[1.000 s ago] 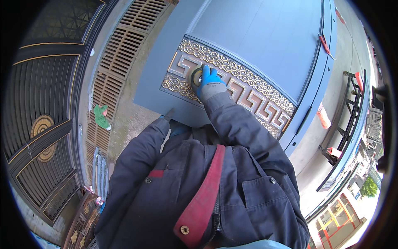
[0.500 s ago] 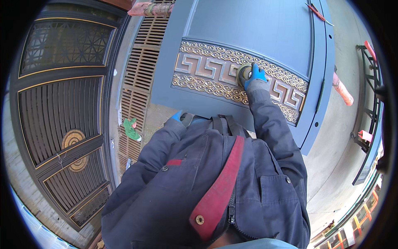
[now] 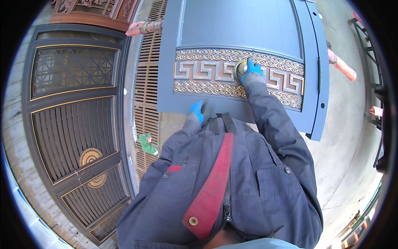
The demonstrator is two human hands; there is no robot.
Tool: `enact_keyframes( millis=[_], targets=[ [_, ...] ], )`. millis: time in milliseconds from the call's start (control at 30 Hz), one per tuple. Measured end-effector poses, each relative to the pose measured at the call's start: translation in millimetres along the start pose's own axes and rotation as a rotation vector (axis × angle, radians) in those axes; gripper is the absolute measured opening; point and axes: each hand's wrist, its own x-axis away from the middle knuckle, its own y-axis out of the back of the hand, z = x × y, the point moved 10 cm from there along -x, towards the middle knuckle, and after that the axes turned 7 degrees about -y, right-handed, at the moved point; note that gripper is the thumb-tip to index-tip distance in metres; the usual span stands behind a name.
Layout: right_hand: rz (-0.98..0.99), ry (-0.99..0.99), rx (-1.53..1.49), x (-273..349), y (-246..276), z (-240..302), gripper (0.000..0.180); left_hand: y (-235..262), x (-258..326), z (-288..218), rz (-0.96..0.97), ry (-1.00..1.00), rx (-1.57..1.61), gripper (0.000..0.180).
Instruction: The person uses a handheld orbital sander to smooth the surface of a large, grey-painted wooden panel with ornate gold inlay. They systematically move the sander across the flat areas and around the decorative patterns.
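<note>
My right hand (image 3: 253, 73), in a blue and grey work glove, grips a small round tin-like thing (image 3: 240, 70) with a yellowish rim. It is over the middle of the raised gold-and-silver patterned band (image 3: 211, 70) on a blue-grey door panel (image 3: 238, 31). What is inside the round thing cannot be made out. My left hand (image 3: 197, 110), gloved the same way, is at the panel's near edge, left of my body. Its thumb and fingers look apart, and nothing shows in it; the fingertips are partly hidden.
Pink-wrapped supports (image 3: 145, 28) stick out either side of the panel. A dark slatted door (image 3: 76, 124) lies at left, below a reddish-brown carved piece (image 3: 93, 12). Between them are a brown floor grating (image 3: 146, 95) and a green cloth (image 3: 147, 144). A dark metal frame (image 3: 369, 54) stands at right.
My left hand has come out from beside my body to the panel's near edge. My right hand stays on the band with the round thing. The view has shifted.
</note>
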Motion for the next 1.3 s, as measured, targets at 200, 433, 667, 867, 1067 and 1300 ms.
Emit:
enact_keyframes(
  millis=[200, 433, 667, 867, 1067, 1300],
  targets=[
    [-0.05, -0.08, -0.115, 12, -1, 7, 0.096, 67, 1, 43, -0.183, -0.151, -0.196, 0.041],
    [-0.171, -0.221, -0.241, 23, 1, -2, 0.1, 166, -20, 129, -0.353, 0.077, 0.36, 0.039],
    [-0.25, -0.437, -0.164, 36, 9, 9, 0.095, 216, -65, 220, -0.507, 0.599, 0.901, 0.058],
    [-0.226, -0.597, -0.205, 38, 3, 9, 0.109, 189, -85, 207, -0.201, 0.449, 0.878, 0.059],
    [-0.374, -0.513, -0.372, 29, -8, 1, 0.11, 192, -102, 212, -0.048, 0.145, 0.506, 0.059],
    [-0.434, -0.401, -0.509, 3, -22, -12, 0.091, 175, -88, 258, -0.074, 0.246, 0.676, 0.088]
  ],
)
